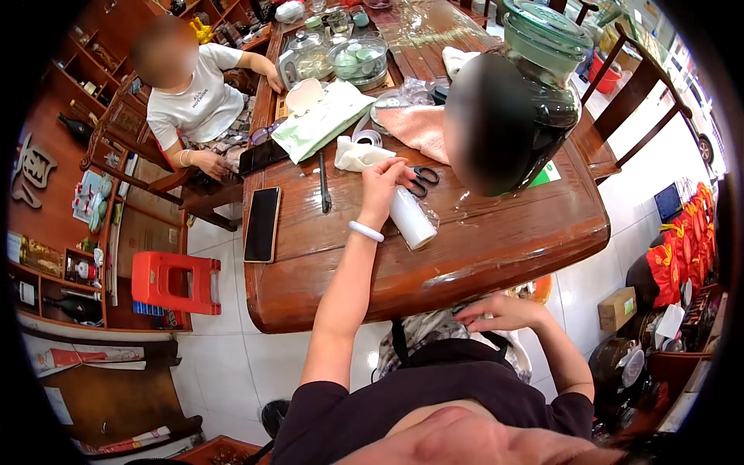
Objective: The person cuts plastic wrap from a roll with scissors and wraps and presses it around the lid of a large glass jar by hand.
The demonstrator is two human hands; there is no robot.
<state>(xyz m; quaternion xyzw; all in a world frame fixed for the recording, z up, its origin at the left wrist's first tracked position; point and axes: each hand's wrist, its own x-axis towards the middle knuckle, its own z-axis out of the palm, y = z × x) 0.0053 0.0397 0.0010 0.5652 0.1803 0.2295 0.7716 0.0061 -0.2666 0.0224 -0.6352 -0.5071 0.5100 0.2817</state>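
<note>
My left hand [385, 184] is over the table, wearing a white bangle at the wrist. Its fingers are drawn together between a crumpled white cloth [359, 155] and black-handled scissors [423, 181]; whatever they grip, if anything, is hidden. Just below lies a white roll [413, 221] with clear plastic around it. A black pen-like tool [324, 186] and a dark-screened phone [263, 225] lie to the left. My right hand [500, 314] hovers above my lap by the table edge, fingers stretched out, holding nothing visible.
A large glass jar [546, 70] stands at the right, partly blurred. Beyond my left hand are a pale green cloth bag [322, 120], a pink cloth [418, 133] and a glass tea vessel [360, 62]. Someone in a white shirt [198, 97] sits at the left, near a red stool [177, 283].
</note>
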